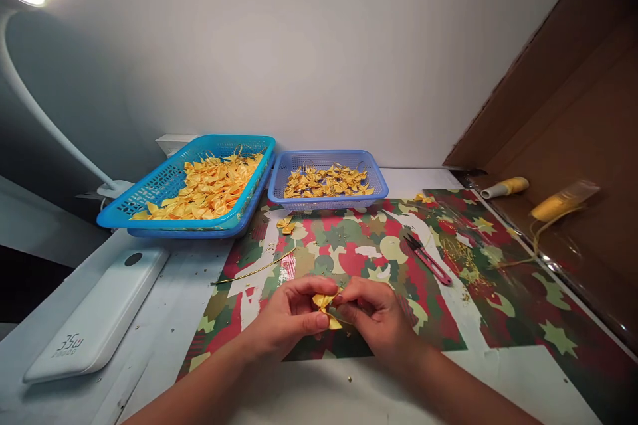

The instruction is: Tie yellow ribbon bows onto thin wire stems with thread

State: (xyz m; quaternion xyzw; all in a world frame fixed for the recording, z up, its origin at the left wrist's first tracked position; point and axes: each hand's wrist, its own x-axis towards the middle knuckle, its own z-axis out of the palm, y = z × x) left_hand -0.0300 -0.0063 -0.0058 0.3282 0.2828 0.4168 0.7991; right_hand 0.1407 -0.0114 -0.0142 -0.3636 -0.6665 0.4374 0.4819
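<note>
Between thumb and fingers, my left hand (294, 312) pinches a yellow satin ribbon bow (325, 305) above the patterned sheet. My right hand (371, 312) meets it from the right, thumb and index finger pressed together at the bow's edge on what looks like a thin gold cord; the fingers partly hide it. Another yellow bow (286, 225) lies on the sheet beyond my hands. A length of gold cord (254, 272) rests to the left. Red-handled thread snips (427, 259) lie to the right.
A blue basket (114, 212) heaped with yellow bows stands back left, beside a smaller purple-blue basket (329, 202) of corded bows. A white power bank (100, 312) lies left, under a lamp (44, 113). Gold cord clippings (461, 259), a thread spool (506, 187) and cardboard (558, 80) are right.
</note>
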